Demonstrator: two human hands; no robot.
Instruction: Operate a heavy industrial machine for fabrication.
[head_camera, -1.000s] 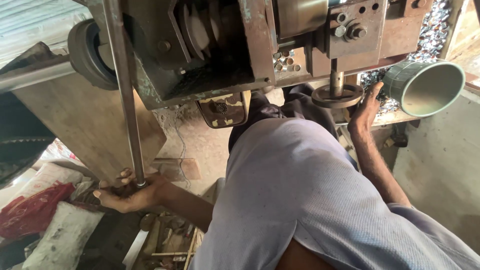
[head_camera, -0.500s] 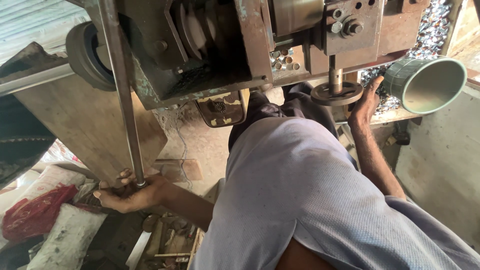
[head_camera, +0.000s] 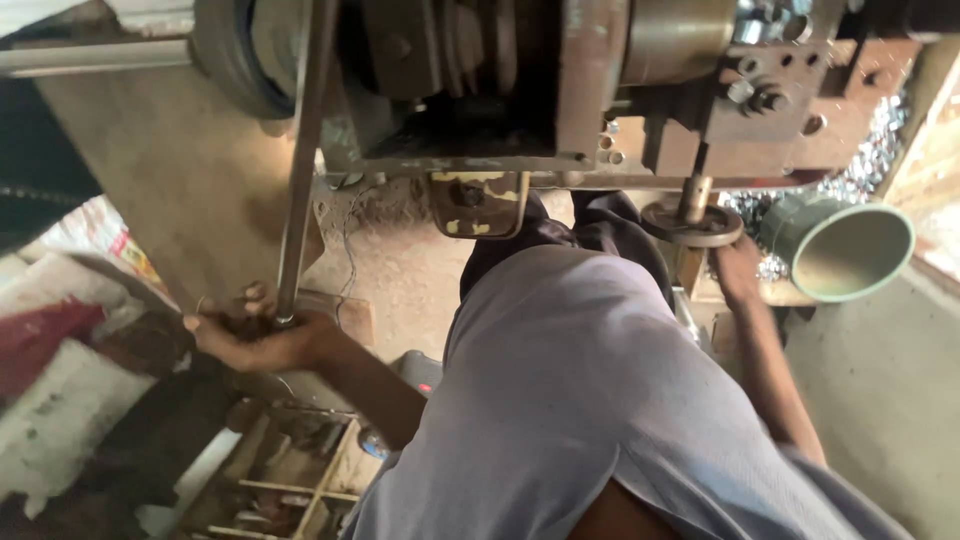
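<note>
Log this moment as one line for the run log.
left hand: grips base of long metal lever | right hand: at round die plate | green pipe: beside, untouched

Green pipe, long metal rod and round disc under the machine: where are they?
green pipe (head_camera: 800, 228), head view, on its outer wall.
metal rod (head_camera: 300, 180), head view, mid-shaft.
round disc (head_camera: 692, 224), head view, on its rim.

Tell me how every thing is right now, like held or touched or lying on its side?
Left hand: closed around the bottom of the long metal lever.
Long metal lever: standing nearly upright, gripped at its lower end.
Right hand: reaching up, touching under the round metal disc.
Round metal disc: flat, on a short vertical shaft.
Green pipe: lying on its side, open end showing.
Wooden crate: on the floor, open.
</note>
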